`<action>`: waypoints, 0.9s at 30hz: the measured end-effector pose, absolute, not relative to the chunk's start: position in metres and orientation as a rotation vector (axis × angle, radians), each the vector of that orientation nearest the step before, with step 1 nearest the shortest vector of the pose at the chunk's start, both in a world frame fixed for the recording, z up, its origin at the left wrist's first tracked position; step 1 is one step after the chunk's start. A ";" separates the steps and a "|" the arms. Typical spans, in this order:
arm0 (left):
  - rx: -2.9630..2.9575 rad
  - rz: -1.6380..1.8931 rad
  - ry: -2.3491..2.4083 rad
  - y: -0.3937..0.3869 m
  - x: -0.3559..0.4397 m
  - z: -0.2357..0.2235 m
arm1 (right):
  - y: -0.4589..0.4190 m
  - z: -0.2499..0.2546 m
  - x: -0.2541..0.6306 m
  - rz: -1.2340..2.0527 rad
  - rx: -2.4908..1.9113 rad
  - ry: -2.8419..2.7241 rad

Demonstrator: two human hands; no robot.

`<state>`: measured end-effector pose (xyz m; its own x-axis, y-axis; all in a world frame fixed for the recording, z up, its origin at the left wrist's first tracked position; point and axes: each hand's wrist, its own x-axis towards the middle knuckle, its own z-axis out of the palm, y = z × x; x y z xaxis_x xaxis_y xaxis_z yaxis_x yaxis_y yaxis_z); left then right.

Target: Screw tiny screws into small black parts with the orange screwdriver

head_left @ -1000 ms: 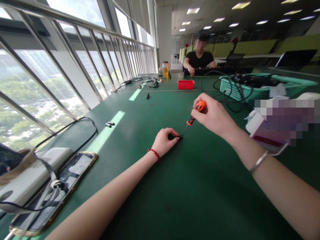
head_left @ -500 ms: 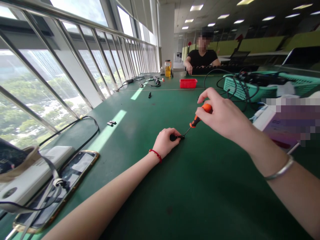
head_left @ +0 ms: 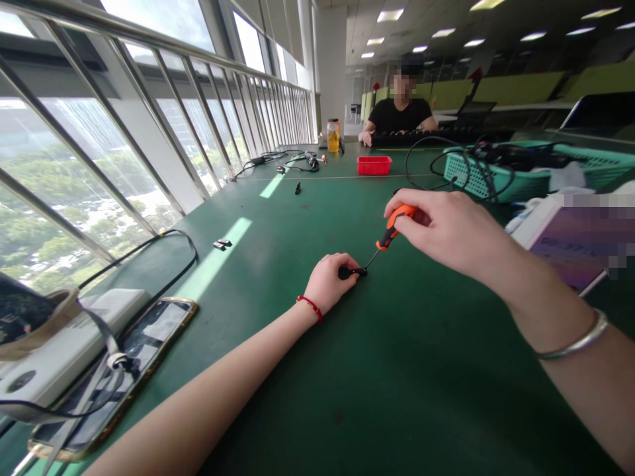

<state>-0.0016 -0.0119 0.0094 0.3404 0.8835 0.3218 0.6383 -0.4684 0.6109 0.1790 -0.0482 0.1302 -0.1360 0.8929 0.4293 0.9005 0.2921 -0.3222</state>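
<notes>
My left hand [head_left: 328, 282] rests on the green table [head_left: 307, 218] with its fingers closed on a small black part [head_left: 353, 272], pinning it down. My right hand [head_left: 446, 228] pinches the orange handle of a small screwdriver [head_left: 391, 231]. The screwdriver slants down to the left and its thin tip meets the black part. A red cord circles my left wrist and a silver bangle my right.
A phone [head_left: 114, 377], a white box and a black cable lie at the near left by the window rail. A teal basket [head_left: 489, 178] of cables and a white device stand at the right. A red tray [head_left: 374, 165], a jar and a seated person are far back.
My right hand's fingers have shifted round the orange handle, rolling it, and the hand has dropped slightly. My left hand and the black part have stayed put.
</notes>
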 end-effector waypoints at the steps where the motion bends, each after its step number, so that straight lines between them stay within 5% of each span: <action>1: 2.235 0.895 1.339 -0.012 -0.002 0.009 | -0.048 0.130 0.179 -0.046 -1.598 -2.018; 27: 2.246 0.882 1.319 -0.012 -0.002 0.010 | -0.044 0.126 0.182 -0.100 -1.701 -1.983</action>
<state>-0.0020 -0.0121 0.0096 0.3595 0.8761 0.3213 0.6311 -0.4819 0.6078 0.1818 -0.0442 0.1257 -0.0753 0.9008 0.4277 0.9392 0.2081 -0.2730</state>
